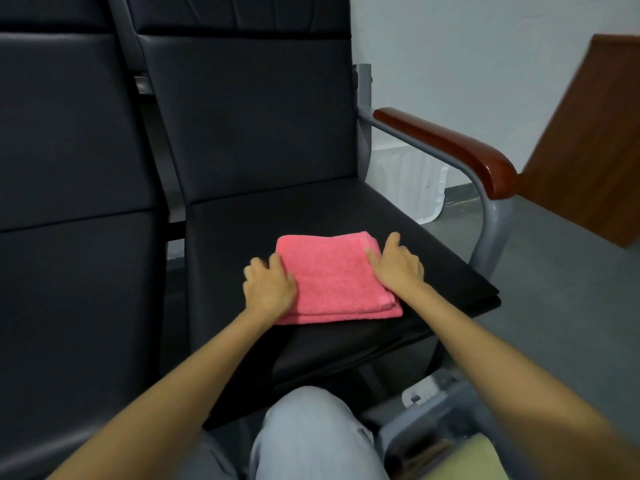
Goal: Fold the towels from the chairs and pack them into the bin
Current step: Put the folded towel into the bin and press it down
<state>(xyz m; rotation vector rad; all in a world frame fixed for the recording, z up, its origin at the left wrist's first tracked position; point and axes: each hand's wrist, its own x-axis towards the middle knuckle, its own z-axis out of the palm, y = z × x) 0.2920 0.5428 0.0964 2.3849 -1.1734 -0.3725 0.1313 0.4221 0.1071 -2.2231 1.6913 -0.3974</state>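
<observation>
1 head view, looking forward and down, close over chair seat [311, 216]; armrest [446, 147] at 2 o'clock.

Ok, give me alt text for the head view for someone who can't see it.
A folded pink towel lies on the black seat of a chair, with the left hand pressing on its left edge and the right hand on its right edge. A wooden armrest is on the right, and a grey bin sits at the lower right.
</observation>
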